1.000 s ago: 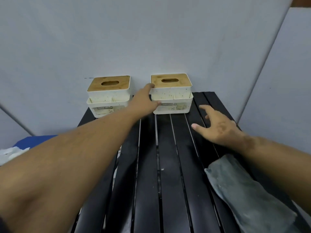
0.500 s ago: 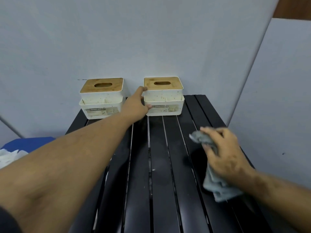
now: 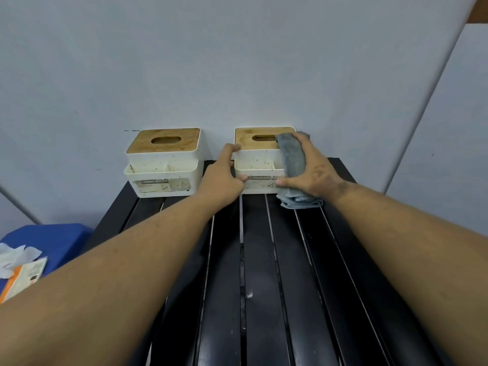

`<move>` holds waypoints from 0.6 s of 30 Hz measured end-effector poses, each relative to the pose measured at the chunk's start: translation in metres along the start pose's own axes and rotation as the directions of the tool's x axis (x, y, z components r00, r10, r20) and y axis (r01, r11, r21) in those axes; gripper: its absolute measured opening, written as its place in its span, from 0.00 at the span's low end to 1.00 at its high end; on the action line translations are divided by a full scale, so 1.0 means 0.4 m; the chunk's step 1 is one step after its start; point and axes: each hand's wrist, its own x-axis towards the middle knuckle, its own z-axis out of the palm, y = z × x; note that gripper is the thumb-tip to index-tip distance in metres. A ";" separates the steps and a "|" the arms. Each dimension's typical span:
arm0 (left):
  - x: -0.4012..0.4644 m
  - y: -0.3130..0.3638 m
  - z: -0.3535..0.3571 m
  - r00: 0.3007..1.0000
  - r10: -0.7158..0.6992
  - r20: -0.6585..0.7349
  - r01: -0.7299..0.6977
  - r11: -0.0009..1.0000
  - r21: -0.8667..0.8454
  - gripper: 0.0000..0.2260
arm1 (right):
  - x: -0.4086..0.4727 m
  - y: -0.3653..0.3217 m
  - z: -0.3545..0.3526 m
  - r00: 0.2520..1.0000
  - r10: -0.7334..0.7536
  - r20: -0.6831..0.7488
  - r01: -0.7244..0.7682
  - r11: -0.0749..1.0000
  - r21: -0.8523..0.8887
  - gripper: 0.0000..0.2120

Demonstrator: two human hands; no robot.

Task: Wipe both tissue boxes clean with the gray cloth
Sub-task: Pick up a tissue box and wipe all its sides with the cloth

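Two white tissue boxes with wooden lids stand side by side at the far end of a black slatted table (image 3: 264, 273). The left tissue box (image 3: 163, 165) is untouched. My left hand (image 3: 224, 173) grips the left side of the right tissue box (image 3: 257, 159), thumb on its front. My right hand (image 3: 311, 167) holds the gray cloth (image 3: 293, 157) and presses it over the right part of that box, from the lid down the speckled front. The cloth's folded end hangs to the table.
A grey wall rises right behind the boxes, with a panel edge at the right. Off the table's left side lies a blue surface (image 3: 52, 241) carrying a tissue pack and crumpled tissues (image 3: 18, 270).
My right hand picked the gray cloth up off the table's right side and carried it forward onto the right tissue box. My left hand stayed on that box's left side.
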 end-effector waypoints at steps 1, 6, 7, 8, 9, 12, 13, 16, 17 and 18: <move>0.000 0.004 -0.001 1.000 0.000 -0.004 0.000 1.000 -0.004 0.28 | 0.000 0.000 0.006 1.000 -0.004 -0.022 0.004 1.000 0.013 0.57; -0.029 0.030 -0.011 1.000 -0.020 -0.010 0.019 1.000 -0.009 0.27 | -0.017 -0.032 0.012 0.997 0.012 -0.079 -0.011 1.000 0.008 0.55; -0.044 0.034 -0.015 1.000 -0.019 -0.004 0.019 1.000 -0.017 0.26 | -0.034 -0.037 0.008 0.997 0.003 -0.082 -0.003 1.000 0.003 0.54; -0.063 0.038 -0.019 1.000 -0.017 0.007 0.017 0.999 -0.036 0.26 | -0.056 -0.042 0.003 0.997 -0.003 -0.083 0.003 1.000 0.004 0.54; -0.087 0.043 -0.026 1.000 -0.020 0.017 0.021 0.998 -0.058 0.26 | -0.084 -0.051 -0.004 0.997 -0.011 -0.081 0.012 1.000 0.008 0.53; -0.183 0.067 -0.058 0.999 -0.031 0.032 0.034 0.995 -0.089 0.27 | -0.184 -0.097 -0.026 0.997 -0.013 -0.078 0.013 1.000 -0.002 0.53; -0.223 0.078 -0.072 0.999 -0.028 0.034 0.031 0.996 -0.088 0.28 | -0.219 -0.117 -0.037 0.997 -0.015 -0.076 0.014 1.000 -0.017 0.53; -0.356 0.104 -0.124 0.999 -0.024 0.043 0.027 0.997 -0.074 0.28 | -0.337 -0.188 -0.066 0.999 0.007 -0.034 -0.009 0.998 -0.060 0.55; -0.407 0.112 -0.146 0.999 -0.019 0.051 0.022 0.998 -0.066 0.28 | -0.382 -0.217 -0.074 1.000 0.006 -0.012 -0.007 0.998 -0.070 0.55; -0.462 0.118 -0.166 0.999 -0.014 0.051 0.017 0.998 -0.065 0.28 | -0.429 -0.243 -0.080 1.000 0.008 0.005 -0.008 0.997 -0.076 0.55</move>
